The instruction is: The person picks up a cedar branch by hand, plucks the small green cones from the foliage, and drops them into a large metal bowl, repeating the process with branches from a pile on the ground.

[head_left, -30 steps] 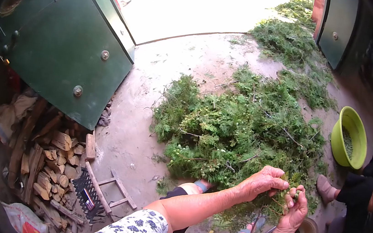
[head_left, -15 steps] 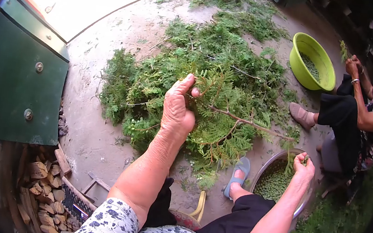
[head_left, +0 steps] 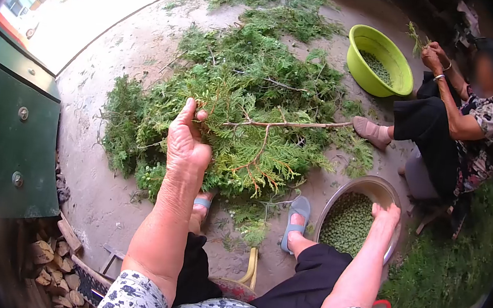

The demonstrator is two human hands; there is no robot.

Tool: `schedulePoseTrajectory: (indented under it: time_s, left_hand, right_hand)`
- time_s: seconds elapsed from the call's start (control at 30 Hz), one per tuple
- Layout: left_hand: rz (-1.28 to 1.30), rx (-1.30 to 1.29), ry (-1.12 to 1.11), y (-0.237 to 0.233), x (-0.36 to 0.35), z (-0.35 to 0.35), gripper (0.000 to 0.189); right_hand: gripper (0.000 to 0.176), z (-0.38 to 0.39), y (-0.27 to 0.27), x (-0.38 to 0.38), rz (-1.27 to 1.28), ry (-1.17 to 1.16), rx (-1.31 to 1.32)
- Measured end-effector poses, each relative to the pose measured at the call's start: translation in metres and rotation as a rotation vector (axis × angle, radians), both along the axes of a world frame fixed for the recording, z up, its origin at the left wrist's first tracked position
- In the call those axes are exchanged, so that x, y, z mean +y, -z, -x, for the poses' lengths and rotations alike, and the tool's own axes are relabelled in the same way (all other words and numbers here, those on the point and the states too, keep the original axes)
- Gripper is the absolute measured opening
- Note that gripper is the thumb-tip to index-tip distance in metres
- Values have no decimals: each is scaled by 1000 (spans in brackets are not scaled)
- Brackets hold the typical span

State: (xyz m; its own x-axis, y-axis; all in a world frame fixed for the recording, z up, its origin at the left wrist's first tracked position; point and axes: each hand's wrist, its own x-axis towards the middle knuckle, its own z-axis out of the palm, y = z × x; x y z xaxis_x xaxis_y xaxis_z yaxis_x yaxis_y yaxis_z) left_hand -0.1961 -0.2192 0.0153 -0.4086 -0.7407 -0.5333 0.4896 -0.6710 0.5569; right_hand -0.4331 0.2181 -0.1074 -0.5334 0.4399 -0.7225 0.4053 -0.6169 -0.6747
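My left hand (head_left: 188, 138) is closed round a leafy conifer branch (head_left: 244, 123), whose bare brown stem points right. The branch is above a large heap of cut green sprays (head_left: 134, 123) on the ground. Over a metal basin (head_left: 324, 207) at lower right is my right hand (head_left: 387, 214), its fingers curled downward. Whatever those fingers hold, if anything, is hidden. Small round green cones (head_left: 344, 226) fill much of the basin.
A co-worker (head_left: 463, 118) sits at right, holding a green sprig (head_left: 416, 38) beside a lime-green tub (head_left: 355, 57). More greenery (head_left: 438, 285) lies at lower right. Split firewood (head_left: 56, 272) is at lower left, below a dark green metal door (head_left: 11, 139).
My right hand has turned and lowered from the basin's far rim to over the cones; the green bit in its fingers no longer shows. The left hand still holds the branch. The view has shifted right.
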Motion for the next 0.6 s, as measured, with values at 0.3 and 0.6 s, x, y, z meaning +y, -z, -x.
schedulePoseTrajectory:
  time_s: [0.3,0.6]
  left_hand:
    - [-4,-55,76,1,9,3,13]
    - [57,-100,204,-10,16,-1,13]
  right_hand:
    - [29,-70,-134,-164,-1192,-1061,1095]
    - [16,-84,-116,-180,-890,-1579,994]
